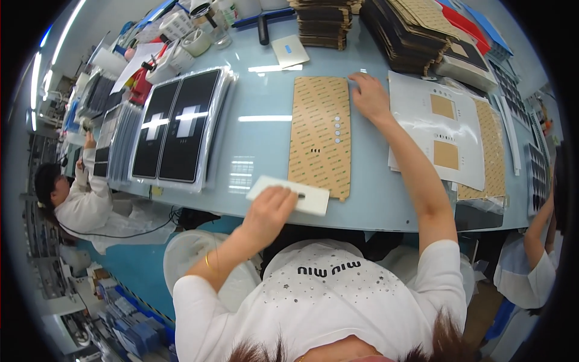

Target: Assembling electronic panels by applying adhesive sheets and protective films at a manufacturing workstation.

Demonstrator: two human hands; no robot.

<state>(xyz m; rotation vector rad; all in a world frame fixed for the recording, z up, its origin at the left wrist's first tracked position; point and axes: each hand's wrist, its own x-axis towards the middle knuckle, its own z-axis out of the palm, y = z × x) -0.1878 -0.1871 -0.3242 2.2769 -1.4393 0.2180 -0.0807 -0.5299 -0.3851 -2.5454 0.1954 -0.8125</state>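
A long tan panel [319, 136], printed with a repeating pattern and pierced by small holes, lies flat on the table before me. My left hand [272, 210] grips a white flat rectangular plate [312, 200] with a slot in it, like a scraper. The plate is tilted across the panel's near end and hides part of its lower left corner. At the panel's far right corner rests my right hand [369, 95], fingers stretched toward the edge and apparently holding nothing; its fingertips are small here, and whether they press the panel is unclear.
Wrapped black panels [189, 130] are stacked on the left. White sheets with square cutouts [431, 133] lie on the right. Dark stacked boards [404, 36], a blue roller [263, 29] and a square pad [290, 50] stand farther back. Another person [81, 193] works at far left.
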